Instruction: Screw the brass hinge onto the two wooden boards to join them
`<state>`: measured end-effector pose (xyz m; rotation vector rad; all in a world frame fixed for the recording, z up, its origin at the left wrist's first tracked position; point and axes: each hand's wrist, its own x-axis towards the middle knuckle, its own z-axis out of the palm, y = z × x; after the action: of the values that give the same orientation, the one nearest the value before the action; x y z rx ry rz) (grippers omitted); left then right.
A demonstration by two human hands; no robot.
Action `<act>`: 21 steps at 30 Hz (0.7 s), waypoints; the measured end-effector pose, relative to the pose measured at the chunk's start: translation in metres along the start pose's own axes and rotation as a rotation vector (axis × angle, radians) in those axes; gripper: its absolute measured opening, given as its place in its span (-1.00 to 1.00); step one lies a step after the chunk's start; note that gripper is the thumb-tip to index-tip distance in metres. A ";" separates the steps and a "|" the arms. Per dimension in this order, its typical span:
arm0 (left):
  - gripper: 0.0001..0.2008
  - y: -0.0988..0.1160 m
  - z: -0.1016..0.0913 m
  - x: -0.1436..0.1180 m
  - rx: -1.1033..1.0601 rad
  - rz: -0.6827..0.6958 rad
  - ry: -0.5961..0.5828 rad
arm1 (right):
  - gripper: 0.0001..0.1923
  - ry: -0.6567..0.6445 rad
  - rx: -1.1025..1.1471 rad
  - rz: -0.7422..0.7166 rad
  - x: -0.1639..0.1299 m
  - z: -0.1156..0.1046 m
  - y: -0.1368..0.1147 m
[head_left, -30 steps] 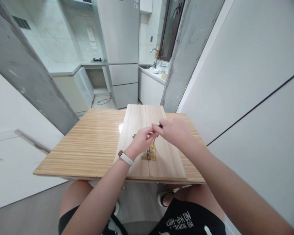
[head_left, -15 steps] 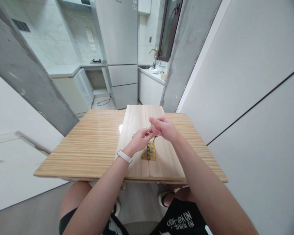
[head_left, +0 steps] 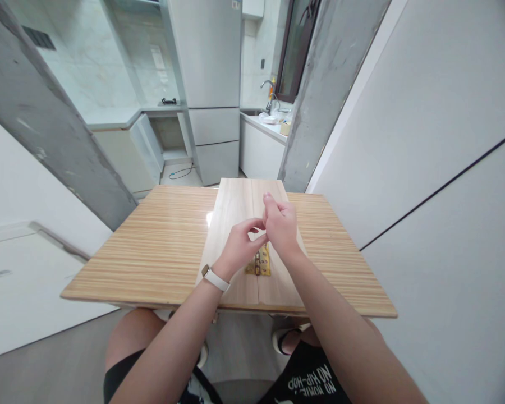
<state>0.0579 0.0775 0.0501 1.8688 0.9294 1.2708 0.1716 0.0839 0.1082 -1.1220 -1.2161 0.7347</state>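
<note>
My left hand [head_left: 246, 241] curves in from the left, a gap showing between thumb and forefinger. Its fingertips meet the underside of my right hand [head_left: 280, 223] and are partly hidden there. My right hand is closed, thumb uppermost; whatever it grips is covered by its fingers. Just below both hands lies a brass-coloured hinge [head_left: 264, 264], opened flat, with its knuckle along the seam between two pale wooden boards [head_left: 235, 199]. My left hand covers the hinge's upper left part.
The boards lie on a striped wooden table [head_left: 172, 241], whose front edge is close to my knees. A white panel wall [head_left: 437, 196] stands on the right. Beyond the table are a fridge [head_left: 216, 126] and a sink counter with a faucet [head_left: 268, 92].
My right hand has turned its thumb upward. My left thumb and forefinger have spread a little. The thin metal shaft seen under my hands is now hidden. The whole view has shifted slightly.
</note>
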 end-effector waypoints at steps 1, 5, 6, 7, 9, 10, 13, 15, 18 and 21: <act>-0.78 0.001 0.001 -0.001 0.023 -0.004 0.013 | -0.35 0.055 -0.011 0.001 0.000 0.001 0.000; -0.72 0.002 0.012 -0.006 0.126 -0.014 0.078 | -0.38 0.252 -0.038 0.046 0.001 0.004 0.000; -0.72 0.001 0.015 -0.006 0.142 -0.003 0.091 | -0.38 0.289 -0.033 0.054 0.001 0.004 0.000; -0.71 0.000 0.019 -0.007 0.157 0.010 0.105 | -0.38 0.315 -0.022 0.058 0.001 0.005 0.001; -0.72 -0.002 0.025 -0.008 0.183 0.038 0.123 | -0.37 0.316 0.012 0.065 0.000 0.004 0.002; -0.74 -0.002 0.026 -0.008 0.199 0.051 0.126 | -0.37 0.290 0.031 0.069 0.000 0.003 0.002; -0.85 -0.004 0.025 -0.006 0.270 0.108 0.102 | -0.37 0.109 0.090 0.078 0.001 -0.004 0.002; -0.91 -0.004 0.021 -0.005 0.310 0.156 0.072 | -0.37 -0.086 0.104 0.075 0.005 -0.012 0.000; -0.92 -0.006 0.016 -0.003 0.328 0.197 0.031 | -0.39 -0.347 0.084 0.068 0.016 -0.026 -0.004; -0.94 -0.009 0.014 0.000 0.305 0.206 0.007 | -0.43 -0.542 0.123 0.049 0.028 -0.036 -0.008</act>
<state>0.0692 0.0803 0.0389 2.2464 1.0003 1.3136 0.2122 0.0972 0.1266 -0.8767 -1.5701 1.1848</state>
